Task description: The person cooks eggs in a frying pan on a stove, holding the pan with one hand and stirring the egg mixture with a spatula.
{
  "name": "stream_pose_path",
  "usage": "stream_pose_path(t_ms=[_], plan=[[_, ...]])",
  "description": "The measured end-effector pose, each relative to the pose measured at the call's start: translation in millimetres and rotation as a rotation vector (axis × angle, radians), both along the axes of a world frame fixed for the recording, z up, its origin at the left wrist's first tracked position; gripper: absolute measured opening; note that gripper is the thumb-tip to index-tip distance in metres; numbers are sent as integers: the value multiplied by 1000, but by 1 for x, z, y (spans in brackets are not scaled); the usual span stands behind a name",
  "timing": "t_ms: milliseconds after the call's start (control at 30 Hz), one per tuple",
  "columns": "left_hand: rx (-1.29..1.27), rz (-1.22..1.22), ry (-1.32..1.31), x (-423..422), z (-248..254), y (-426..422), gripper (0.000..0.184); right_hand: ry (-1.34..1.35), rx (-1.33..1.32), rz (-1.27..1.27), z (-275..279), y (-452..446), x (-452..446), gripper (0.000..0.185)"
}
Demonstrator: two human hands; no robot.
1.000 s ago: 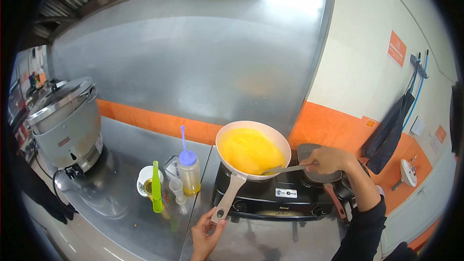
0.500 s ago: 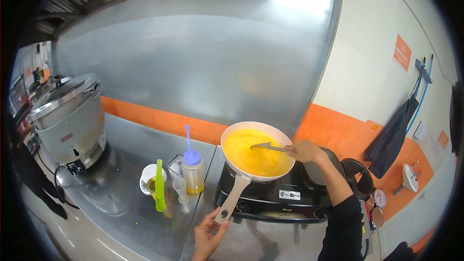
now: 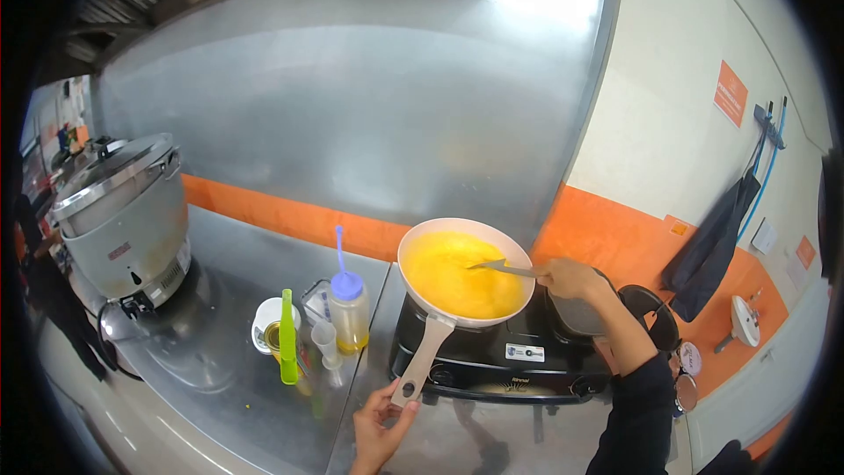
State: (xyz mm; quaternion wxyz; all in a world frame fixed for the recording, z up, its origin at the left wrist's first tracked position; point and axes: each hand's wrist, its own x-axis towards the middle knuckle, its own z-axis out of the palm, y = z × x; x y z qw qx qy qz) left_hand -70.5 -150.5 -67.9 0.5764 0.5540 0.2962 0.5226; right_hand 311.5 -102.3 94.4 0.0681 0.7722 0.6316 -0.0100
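A cream frying pan point(image 3: 422, 234) holding yellow liquid that looks like beaten egg point(image 3: 453, 286) sits over a black gas stove point(image 3: 492, 369). My left hand point(image 3: 383, 427) is closed on the end of the pan's beige handle, thumb to the right and fingers to the left. From the right, my right hand point(image 3: 570, 281) grips the handle of a grey spatula point(image 3: 510, 269). The spatula's blade dips into the yellow liquid near the pan's right side, partly covered by it.
Left of the stove stand an oil bottle with a blue cap point(image 3: 349, 317), a small clear cup point(image 3: 325, 341), a white container point(image 3: 262, 330) and a bright green utensil point(image 3: 287, 339). A large rice cooker point(image 3: 132, 229) is farther left. Dark pans point(image 3: 651, 317) lie at right.
My right hand and the spatula have shifted right across the pan, and the yellow surface has swirled. My left hand stays on the handle. A person at far left has moved slightly.
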Motion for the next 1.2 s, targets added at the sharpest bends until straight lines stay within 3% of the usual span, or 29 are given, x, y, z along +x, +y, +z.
stream_pose_path(t_ms=[267,333,400,467,700,767,800,867,967,1100,1200], plan=[[-50,-108,-89,-4,-10,14,31,16,-228,-24,76,-45,-56,26],[-265,-248,-255,-8,-1,22,27,-24,-259,-24,95,-50,-73,28],[-351,-246,-189,-8,10,29,32,-61,-292,-22,104,-49,-78,30],[-568,-360,-222,-7,16,41,39,-164,-215,155,110,-45,-80,31],[-782,-804,-143,8,32,78,47,-165,-222,138,168,-39,-135,34],[-856,-816,-113,15,43,78,44,-258,-461,83,178,-30,-155,34],[-856,-815,-112,17,35,81,44,-257,-460,83,171,-26,-153,34],[-981,-989,-464,21,11,89,41,-367,-401,111,149,-17,-146,32],[-963,-783,-369,23,32,73,38,-417,-510,61,134,-7,-156,28],[-968,-777,-381,23,29,71,38,-391,-509,45,105,-2,-130,25],[-996,-771,-397,22,28,72,37,-420,-362,59,75,-6,-103,26]])
